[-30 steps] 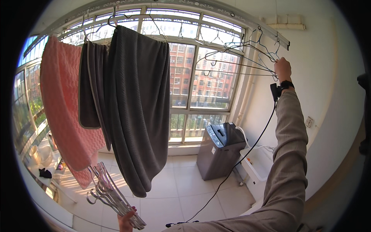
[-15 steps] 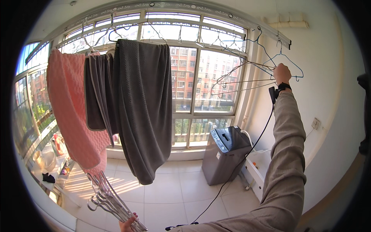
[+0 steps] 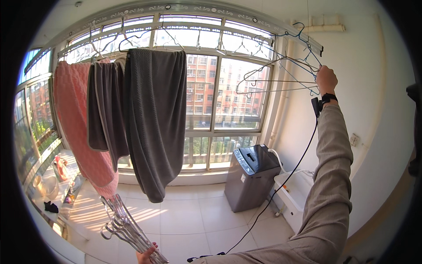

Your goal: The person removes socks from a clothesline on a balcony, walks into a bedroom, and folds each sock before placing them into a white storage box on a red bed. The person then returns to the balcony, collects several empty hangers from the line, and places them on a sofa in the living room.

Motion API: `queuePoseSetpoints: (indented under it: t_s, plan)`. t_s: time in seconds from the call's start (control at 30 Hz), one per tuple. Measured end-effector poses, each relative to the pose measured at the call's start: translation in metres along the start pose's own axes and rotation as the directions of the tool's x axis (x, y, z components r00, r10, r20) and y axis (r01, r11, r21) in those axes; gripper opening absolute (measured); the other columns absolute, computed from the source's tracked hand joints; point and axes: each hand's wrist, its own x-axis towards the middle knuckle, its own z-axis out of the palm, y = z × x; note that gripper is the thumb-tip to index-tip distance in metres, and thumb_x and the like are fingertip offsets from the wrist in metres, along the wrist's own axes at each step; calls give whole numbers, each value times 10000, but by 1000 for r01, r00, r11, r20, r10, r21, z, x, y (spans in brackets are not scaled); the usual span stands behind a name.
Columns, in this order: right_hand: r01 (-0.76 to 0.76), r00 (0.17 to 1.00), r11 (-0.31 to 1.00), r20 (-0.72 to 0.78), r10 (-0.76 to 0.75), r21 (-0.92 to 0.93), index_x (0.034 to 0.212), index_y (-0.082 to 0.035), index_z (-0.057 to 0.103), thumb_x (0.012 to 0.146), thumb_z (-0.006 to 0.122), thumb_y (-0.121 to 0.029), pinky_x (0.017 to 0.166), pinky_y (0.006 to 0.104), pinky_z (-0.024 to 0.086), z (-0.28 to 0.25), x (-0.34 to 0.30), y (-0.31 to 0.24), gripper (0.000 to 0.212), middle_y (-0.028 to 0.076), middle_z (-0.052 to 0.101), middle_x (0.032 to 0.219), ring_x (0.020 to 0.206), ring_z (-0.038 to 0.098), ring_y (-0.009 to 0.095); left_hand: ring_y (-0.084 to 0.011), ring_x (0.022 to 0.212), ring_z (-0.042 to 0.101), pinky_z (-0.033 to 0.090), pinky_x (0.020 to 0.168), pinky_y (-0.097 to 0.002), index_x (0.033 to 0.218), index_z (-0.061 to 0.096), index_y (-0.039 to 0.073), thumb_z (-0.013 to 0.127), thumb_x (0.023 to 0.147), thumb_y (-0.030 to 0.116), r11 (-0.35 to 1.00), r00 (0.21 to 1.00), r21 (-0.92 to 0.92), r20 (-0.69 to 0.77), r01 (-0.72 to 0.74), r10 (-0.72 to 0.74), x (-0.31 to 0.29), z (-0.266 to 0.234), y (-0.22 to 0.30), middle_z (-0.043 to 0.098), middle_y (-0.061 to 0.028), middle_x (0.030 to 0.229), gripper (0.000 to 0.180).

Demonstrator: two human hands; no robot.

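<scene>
My left hand, low in the view, is wrapped round the ends of a bundle of silvery metal clothes hangers. Raised at the upper right, my right hand is closed on the ends of several blue and dark wire hangers, which fan out to its left. One blue hanger's hook rises near the end of the drying rack. Overlapping wires hide exactly how many the right hand grips.
A pink towel, a smaller dark cloth and a long grey towel hang at the left. Below stand a grey washing machine and a white sink. A black cable runs from my right wrist.
My right hand has moved slightly right, to the blue hanger that hung apart beside it. The view has shifted a little. My left hand keeps its bundle.
</scene>
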Motion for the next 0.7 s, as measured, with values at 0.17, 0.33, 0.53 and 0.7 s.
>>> queuePoseSetpoints:
  t_s: [0.17,0.33,0.53,0.7]
  plan:
    - [-14,1000,1000,0,14,10,976,-74,769,1118,501,-419,776,520,623,2,-10,47,459,203,786,975,941,764,431,-199,712,697,567,533,-323,1243,668,-49,827,929,195,997,995,-24,-63,-75,73,3,17,1,718,-107,924,429]
    - [-8,1000,1000,27,8,1,1171,-66,642,1091,571,-430,770,531,618,24,-20,105,379,221,779,958,943,757,444,-187,765,695,577,580,-327,1251,672,-44,840,912,173,998,997,-23,49,66,-65,9,38,9,737,-110,986,436]
    - [6,1000,995,6,-6,95,1507,-69,389,1030,703,-348,713,522,607,69,-17,138,635,227,775,918,894,762,444,-351,1005,754,629,870,-473,1290,561,-30,804,760,9,999,997,-33,-76,-24,21,20,74,10,737,-224,1097,585]
    - [30,998,999,48,-32,38,1678,-101,230,1011,733,-298,697,477,618,90,2,147,858,188,779,912,813,769,380,-177,754,693,571,575,-308,1279,670,-36,838,913,187,999,999,-2,-43,-32,32,34,93,-17,742,-98,993,460]
